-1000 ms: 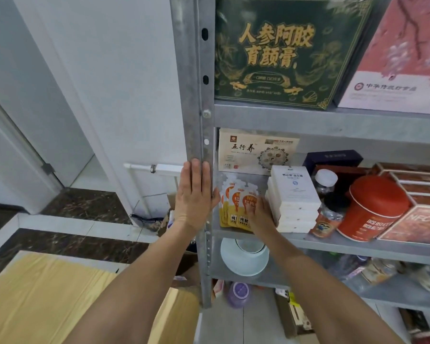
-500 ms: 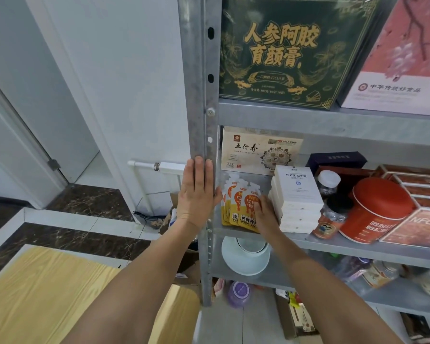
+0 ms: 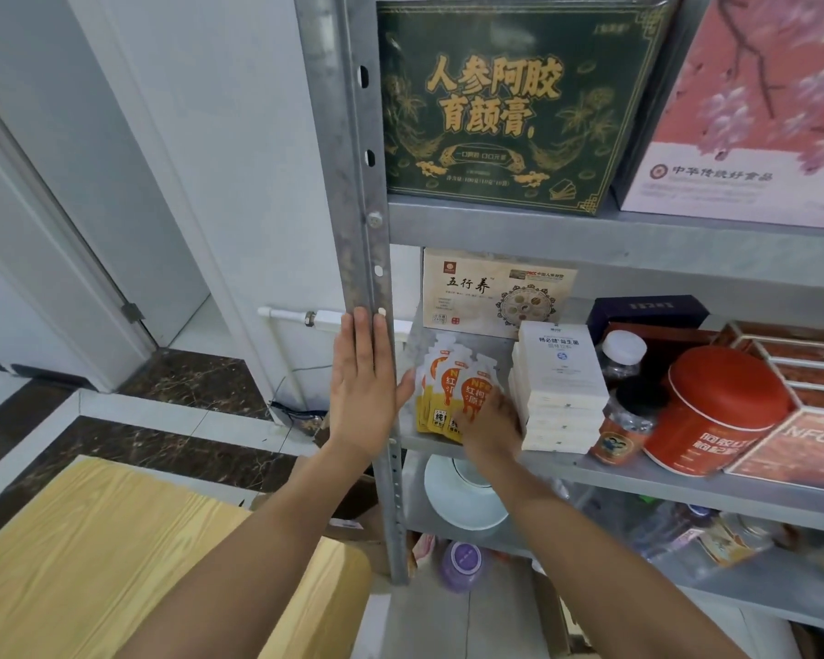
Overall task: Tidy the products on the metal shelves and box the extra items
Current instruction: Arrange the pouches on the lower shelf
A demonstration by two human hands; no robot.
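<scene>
Pressing flat on the metal upright point(image 3: 353, 183) of the shelf unit, the left hand point(image 3: 362, 397) has its fingers straight and together. Its thumb is spread toward the orange pouches point(image 3: 453, 382), with the tip just beside them.

The right hand point(image 3: 488, 425) lies over the lower front of the pouches with its back to the camera. It is blurred, so I cannot tell if the fingers pinch a pouch or only press on it.

The pouches stand upright in an overlapping row at the left end of the middle shelf point(image 3: 638, 478), near its front edge and between the upright and a stack of white boxes point(image 3: 560, 373). The right hand touches that stack at its lower left corner.

- **Behind the pouches:** a beige box point(image 3: 486, 290) stands against the back.
- **Right of the white stack:** a white-capped bottle point(image 3: 621, 349), a black-capped bottle point(image 3: 638, 401), then a red tin point(image 3: 719, 411) and flat red boxes point(image 3: 805, 373). A dark blue box point(image 3: 648, 309) sits at the rear.
- **Top shelf:** a green box point(image 3: 510, 107) with gold print stands upright, with a pink box point(image 3: 757, 111) beside it on the right.
- **Lower shelf:** a white bowl point(image 3: 453, 511) sits under the right forearm.
- **Below that:** a purple item point(image 3: 465, 563), too blurred to name.
- **Lower left:** a yellow wood-grain tabletop point(image 3: 91, 563), under the left forearm
</scene>
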